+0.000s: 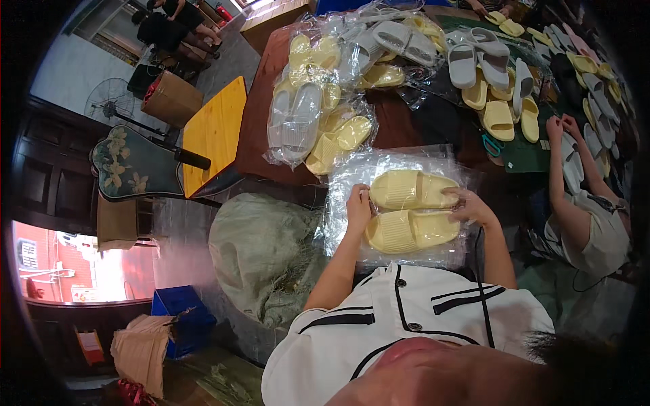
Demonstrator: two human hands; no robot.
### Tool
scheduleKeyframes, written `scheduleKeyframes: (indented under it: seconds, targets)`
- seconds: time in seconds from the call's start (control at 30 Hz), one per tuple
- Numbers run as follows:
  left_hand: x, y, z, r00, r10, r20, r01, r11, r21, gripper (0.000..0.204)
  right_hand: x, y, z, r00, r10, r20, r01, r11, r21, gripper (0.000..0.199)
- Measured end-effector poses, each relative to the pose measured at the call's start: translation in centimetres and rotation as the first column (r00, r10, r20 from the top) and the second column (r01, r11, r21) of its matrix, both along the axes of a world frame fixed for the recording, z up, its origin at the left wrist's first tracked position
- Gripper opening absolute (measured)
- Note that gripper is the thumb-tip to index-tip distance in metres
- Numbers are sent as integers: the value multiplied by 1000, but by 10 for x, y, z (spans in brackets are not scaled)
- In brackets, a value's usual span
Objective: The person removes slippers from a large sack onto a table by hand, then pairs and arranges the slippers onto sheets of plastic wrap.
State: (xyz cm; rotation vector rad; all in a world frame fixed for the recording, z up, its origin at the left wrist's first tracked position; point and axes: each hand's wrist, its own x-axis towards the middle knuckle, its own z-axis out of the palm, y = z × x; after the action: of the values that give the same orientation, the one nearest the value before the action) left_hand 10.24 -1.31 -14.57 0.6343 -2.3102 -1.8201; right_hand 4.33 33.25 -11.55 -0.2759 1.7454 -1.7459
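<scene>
A pair of pale yellow slippers (414, 230) lies side by side in front of me, toes to the left, on a pile of clear plastic bags (345, 162). Shine crosses the slippers, but I cannot tell whether they are inside a bag. Beside the toe of the farther slipper, my left hand (359, 206) has its fingers closed on clear plastic film. At the heel end my right hand (474, 207) curls its fingers over the slippers' heels, thumb and fingers slightly apart.
Bagged grey and yellow slippers (296, 122) heap on the brown-covered table (261, 88). Loose slippers (499, 122) and teal-handled scissors (492, 144) lie farther right. A co-worker's hands (563, 125) work at the right. A pale sack (261, 237) and a yellow board (215, 135) are left.
</scene>
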Motion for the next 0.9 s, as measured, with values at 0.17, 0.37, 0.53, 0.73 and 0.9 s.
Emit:
scheduleKeyframes:
  seconds: [0.17,0.37,0.53,0.73,0.9]
  targets:
    - [6,6,32,1000,6,-15,-5,998,65,21,3,11,3,988,-67,-141,89,984,156,56]
    - [-1,-34,62,992,-30,-122,-3,966,-259,50,1,44,3,951,-215,-221,226,974,23,44]
    - [1,-62,82,974,-54,-218,-56,882,-468,29,-4,72,16,927,-300,-225,304,953,-16,35]
    - [5,-93,56,998,-49,42,55,988,-146,38,11,123,23,849,-485,-212,466,874,-135,41]
    - [4,-111,41,995,-102,13,102,982,-158,39,2,160,37,677,-709,-198,650,702,-291,47]
